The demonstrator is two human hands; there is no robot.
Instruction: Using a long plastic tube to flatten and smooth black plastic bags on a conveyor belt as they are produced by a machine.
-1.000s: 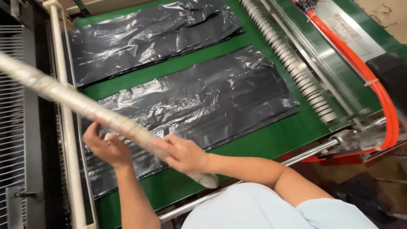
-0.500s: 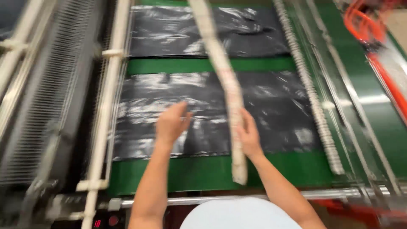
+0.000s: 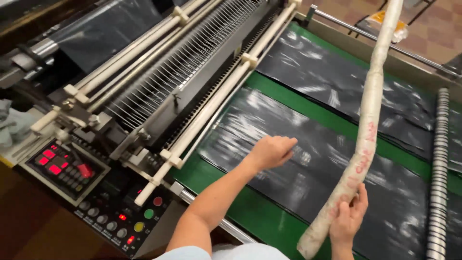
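left hand (image 3: 270, 151): shifted onto nearer black bag stack (image 3: 308, 168), fingers curled, flattening | right hand (image 3: 347, 222): long wrapped roll (image 3: 365, 125) gripped, now raised upright

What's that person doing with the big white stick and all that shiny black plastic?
A person stands at a machine with a green belt. Their right hand grips a long whitish tube near its lower end, holding it tilted up over the belt. Their left hand rests flat on the nearer stack of black plastic sheets lying on the belt. A second black stack lies farther along. A control panel with red lights sits at the machine's near corner.
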